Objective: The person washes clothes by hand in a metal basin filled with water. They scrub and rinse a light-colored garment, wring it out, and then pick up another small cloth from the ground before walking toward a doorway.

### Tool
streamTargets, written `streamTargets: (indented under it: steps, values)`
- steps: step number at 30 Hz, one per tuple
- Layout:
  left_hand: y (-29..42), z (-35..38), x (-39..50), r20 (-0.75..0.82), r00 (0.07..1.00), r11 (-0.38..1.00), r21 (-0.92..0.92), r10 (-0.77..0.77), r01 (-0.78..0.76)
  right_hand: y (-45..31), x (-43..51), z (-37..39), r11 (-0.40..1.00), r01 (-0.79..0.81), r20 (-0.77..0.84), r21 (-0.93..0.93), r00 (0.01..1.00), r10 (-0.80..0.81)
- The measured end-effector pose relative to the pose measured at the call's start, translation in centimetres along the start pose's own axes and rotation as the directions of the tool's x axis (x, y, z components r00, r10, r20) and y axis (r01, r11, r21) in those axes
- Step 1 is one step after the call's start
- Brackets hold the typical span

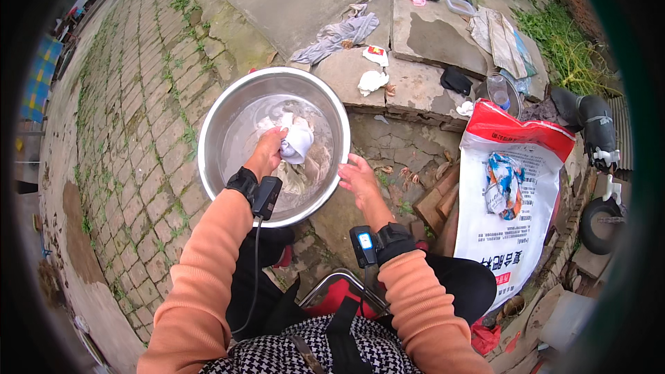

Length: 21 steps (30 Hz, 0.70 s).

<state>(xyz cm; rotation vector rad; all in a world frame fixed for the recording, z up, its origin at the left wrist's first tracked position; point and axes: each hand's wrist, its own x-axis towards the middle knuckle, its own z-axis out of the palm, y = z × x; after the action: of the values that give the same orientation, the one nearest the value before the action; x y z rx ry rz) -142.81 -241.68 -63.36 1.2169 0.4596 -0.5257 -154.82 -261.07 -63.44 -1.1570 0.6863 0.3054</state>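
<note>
My left hand (271,146) grips a bunched white cloth (297,140) over a large stainless steel basin (340,114). Cloudy water (239,135) lies in the basin, with pale wet fabric (293,179) below and around the held cloth. Just outside the basin's right rim is my right hand (356,175), its fingers spread and nothing in them. Both wrists wear black straps with small devices.
A printed white and red woven sack (467,208) lies at right with a colourful crumpled packet (504,187) on it. Beyond the basin, stone slabs (348,75) bear a grey cloth (337,36), a white cloth (372,82) and a black cloth (455,81). A black pipe with taps stands far right.
</note>
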Motion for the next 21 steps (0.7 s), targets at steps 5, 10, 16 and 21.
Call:
streamTargets:
  steps: [5, 10, 16, 21]
  values:
    - [1.0, 0.4, -3.5, 0.02, 1.0, 0.987, -0.159, 0.003, 0.0, -1.5, -3.4, 3.7, 0.979, 0.171, 0.166, -0.11, 0.975, -0.151]
    - [4.4, 1.0, -7.9, 0.032, 0.999, 0.983, -0.185, 0.012, -0.006, -0.9, -5.4, 3.3, 0.99, 0.126, 0.09, -0.056, 0.989, -0.121]
    - [5.8, 0.4, -8.2, 0.07, 0.996, 0.955, -0.294, 0.056, -0.033, 2.1, -4.2, -0.9, 0.999, 0.021, -0.091, -0.05, 0.996, -0.026]
    - [2.7, -4.7, -6.5, -0.065, 0.997, 0.943, -0.328, 0.037, -0.057, 6.5, -2.1, -1.7, 0.992, -0.098, -0.157, -0.083, 0.984, 0.084]
